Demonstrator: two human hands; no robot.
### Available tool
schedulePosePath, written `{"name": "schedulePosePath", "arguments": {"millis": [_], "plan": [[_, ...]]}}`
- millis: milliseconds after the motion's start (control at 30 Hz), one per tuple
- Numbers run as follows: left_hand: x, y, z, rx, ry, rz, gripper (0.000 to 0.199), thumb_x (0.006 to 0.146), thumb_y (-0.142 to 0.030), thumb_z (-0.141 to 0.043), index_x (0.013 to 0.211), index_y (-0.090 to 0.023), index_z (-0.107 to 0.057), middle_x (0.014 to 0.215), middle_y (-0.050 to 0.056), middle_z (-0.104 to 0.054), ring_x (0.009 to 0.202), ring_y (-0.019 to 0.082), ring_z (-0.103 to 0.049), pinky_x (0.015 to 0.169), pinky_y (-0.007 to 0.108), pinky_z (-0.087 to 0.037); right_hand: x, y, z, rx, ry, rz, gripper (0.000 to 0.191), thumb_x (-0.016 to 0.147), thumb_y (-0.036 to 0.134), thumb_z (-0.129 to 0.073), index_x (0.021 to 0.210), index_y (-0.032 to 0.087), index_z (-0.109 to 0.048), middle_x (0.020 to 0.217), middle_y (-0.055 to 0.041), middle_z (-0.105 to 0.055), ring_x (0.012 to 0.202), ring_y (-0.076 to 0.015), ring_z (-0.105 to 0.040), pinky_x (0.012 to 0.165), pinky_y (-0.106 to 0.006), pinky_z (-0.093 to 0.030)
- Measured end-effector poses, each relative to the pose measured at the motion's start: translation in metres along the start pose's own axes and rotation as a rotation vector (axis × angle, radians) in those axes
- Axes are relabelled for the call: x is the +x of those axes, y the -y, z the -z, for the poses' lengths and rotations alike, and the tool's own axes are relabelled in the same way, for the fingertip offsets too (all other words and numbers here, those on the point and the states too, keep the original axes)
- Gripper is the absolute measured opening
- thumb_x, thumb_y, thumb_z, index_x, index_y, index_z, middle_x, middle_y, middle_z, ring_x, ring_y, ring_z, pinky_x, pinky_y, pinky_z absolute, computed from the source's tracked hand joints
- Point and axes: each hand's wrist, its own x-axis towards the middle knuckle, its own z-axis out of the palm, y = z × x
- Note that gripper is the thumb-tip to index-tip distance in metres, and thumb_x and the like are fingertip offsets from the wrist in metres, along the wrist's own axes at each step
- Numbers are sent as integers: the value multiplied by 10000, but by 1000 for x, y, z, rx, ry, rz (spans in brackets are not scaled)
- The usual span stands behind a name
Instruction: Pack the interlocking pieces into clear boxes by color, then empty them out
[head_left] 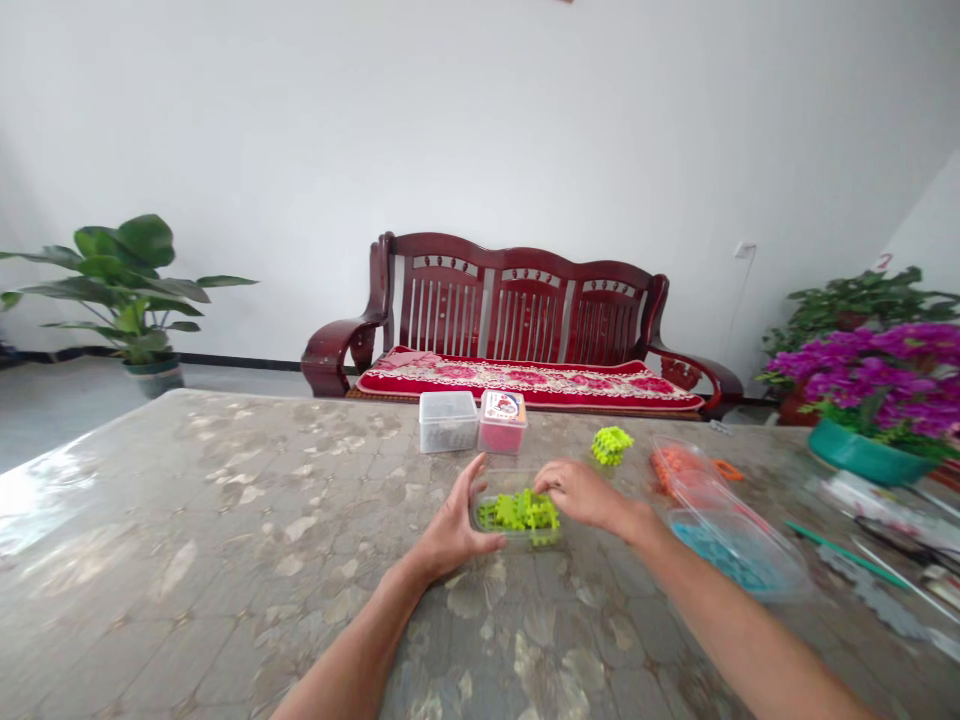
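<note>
A clear plastic box (517, 535) stands on the table before me, with several lime-green interlocking toy pieces (519, 511) inside. Around its left end curves my left hand (454, 520), thumb along the near side and fingers at the far side. My right hand (581, 492) reaches over the box's right end, fingers bent and pinched together beside the green pieces. Whether a piece is between those fingertips is hidden. Beyond the right hand, a rounded cluster of joined lime-green pieces (612, 445) rests on the table.
Behind the box stand a translucent box (448, 422) and a pink-filled box (502, 424). To the right lie containers of orange pieces (681, 468) and blue pieces (724, 555), a green stick (847, 553), and purple flowers (881, 385). A wooden bench (517, 310) is past the patterned table (225, 570).
</note>
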Motion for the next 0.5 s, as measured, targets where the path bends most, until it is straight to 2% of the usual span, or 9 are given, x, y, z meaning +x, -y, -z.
{"name": "schedulePosePath", "arguments": {"millis": [67,167,233,333,500], "plan": [[0,0,0,-4,0,11,1150,596,-306,-840,1503,-223,-137,1522,193,-283,1366,346,-380,1133,513,-290,0,-18,9,22,-164,-174,361,750,75,-464,917,224,-746,973,-28,-746,928,-172,-675,870,-281,-486],[0,-3,0,-1,1,23,1148,597,-310,-836,1501,-220,-135,1524,199,-281,1372,343,-375,1137,512,-282,-3,-61,24,-39,-371,-556,367,799,153,-487,1091,244,-691,1143,-22,-707,1041,-160,-649,922,-255,-465],[0,-5,0,8,2,23,1147,599,-322,-833,1502,-217,-134,1522,202,-286,1373,346,-375,1135,514,-285,-5,-91,32,-75,-404,-681,419,812,215,-514,1217,210,-621,1241,-78,-658,1117,-205,-621,955,-297,-453],[-1,-6,0,17,0,16,1145,601,-337,-832,1504,-220,-138,1518,200,-298,1369,351,-380,1130,519,-292,-7,-125,37,-110,-397,-807,546,785,352,-600,1295,164,-547,1254,-161,-633,1181,-288,-579,978,-372,-433],[-1,-4,1,34,-2,14,1133,608,-331,-823,1505,-219,-140,1519,195,-301,1370,348,-381,1132,522,-290,0,-154,29,-111,-340,-929,767,644,556,-711,1274,153,-538,1262,-218,-598,1197,-357,-554,942,-434,-447]]}}
